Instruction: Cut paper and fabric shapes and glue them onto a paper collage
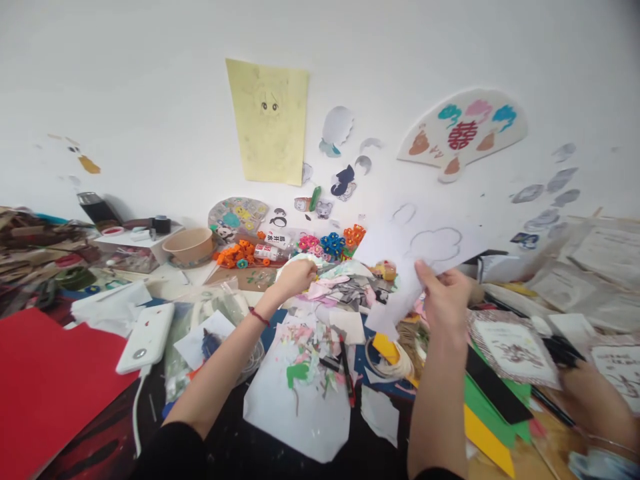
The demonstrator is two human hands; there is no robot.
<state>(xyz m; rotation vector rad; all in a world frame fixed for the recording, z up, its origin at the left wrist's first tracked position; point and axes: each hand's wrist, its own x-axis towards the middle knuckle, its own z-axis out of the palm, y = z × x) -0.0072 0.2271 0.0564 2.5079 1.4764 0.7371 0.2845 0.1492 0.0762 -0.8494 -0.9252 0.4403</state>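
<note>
Raised on the right, my right hand (pixel 447 293) pinches a cut sheet of white paper (pixel 380 250) between thumb and fingers. Pencil outlines, one of them cloud-shaped, mark this sheet. My left hand (pixel 297 275) reaches to the far side of the table, at the heap of paper scraps (pixel 345 287). Its fingers are curled, and what they hold, if anything, is hidden. Below it lies a white sheet (pixel 300 423) strewn with small coloured clippings. A dark pen (pixel 346 370) rests at this sheet's right edge.
At the right edge another person's hand (pixel 593 393) is by a drawn card (pixel 515 350). On the left are red paper (pixel 55 380), a white power bank (pixel 147 338) with a cable and a round tub (pixel 189 247). Beaded flowers (pixel 333 247) stand by the wall.
</note>
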